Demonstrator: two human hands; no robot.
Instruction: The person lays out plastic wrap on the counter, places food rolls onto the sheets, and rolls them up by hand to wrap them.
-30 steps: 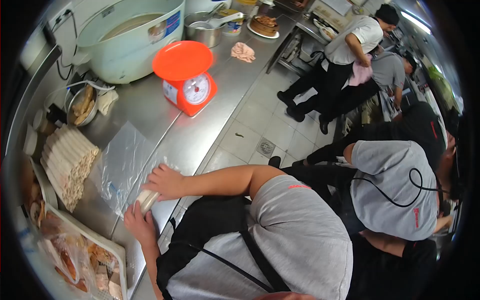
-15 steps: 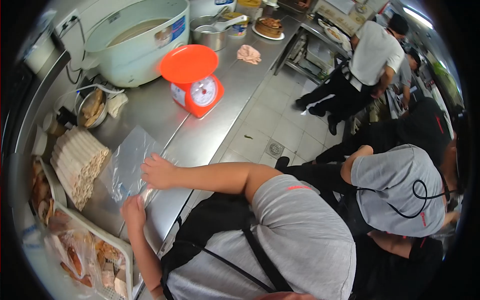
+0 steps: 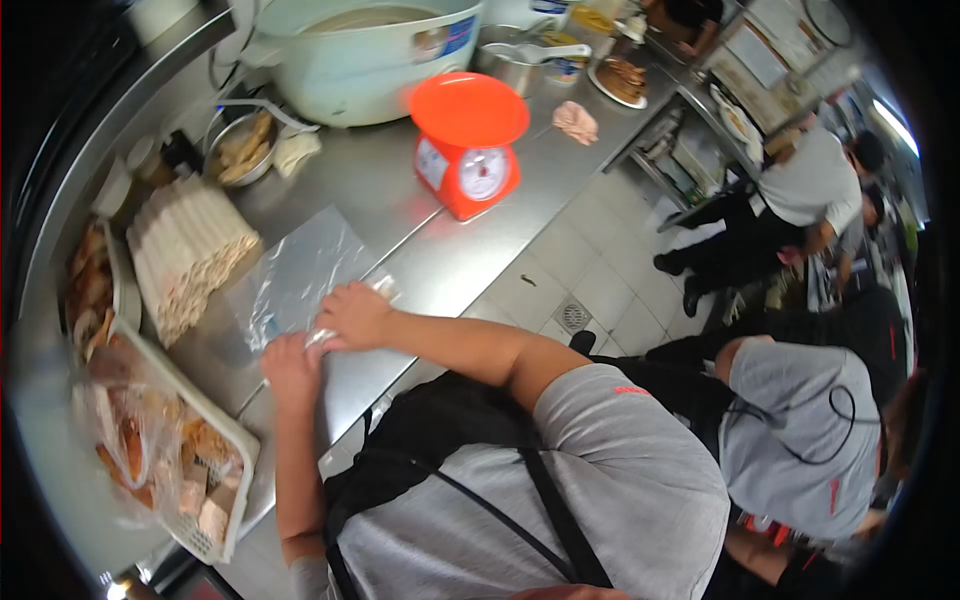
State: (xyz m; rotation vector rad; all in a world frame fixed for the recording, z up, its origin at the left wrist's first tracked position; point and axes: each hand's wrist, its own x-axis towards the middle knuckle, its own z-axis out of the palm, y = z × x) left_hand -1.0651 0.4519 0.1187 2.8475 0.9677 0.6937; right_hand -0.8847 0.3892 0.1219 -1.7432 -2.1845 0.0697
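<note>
A clear plastic bag (image 3: 300,270) lies flat on the steel counter, its near edge bunched up at my hands. My left hand (image 3: 292,368) is closed on the bunched edge, thumb and fingers pressed together. Right beside it, my right hand (image 3: 355,316) grips the same edge with curled fingers. A crumpled bit of the plastic sticks out past the right hand. The fingertips are partly hidden. Left of the bag is a stack of pale, ridged rolls or sticks (image 3: 190,250).
An orange dial scale (image 3: 468,150) stands beyond the bag, near a large pale tub (image 3: 370,70). A metal bowl of food (image 3: 242,150) sits at the back. At left is a white basket (image 3: 240,450) with bagged food. Co-workers, one in white (image 3: 815,180), stand at right.
My hands have come closer together and now nearly touch, with the bag's edge gathered between them. The camera view has shifted, so the counter sits further right.
</note>
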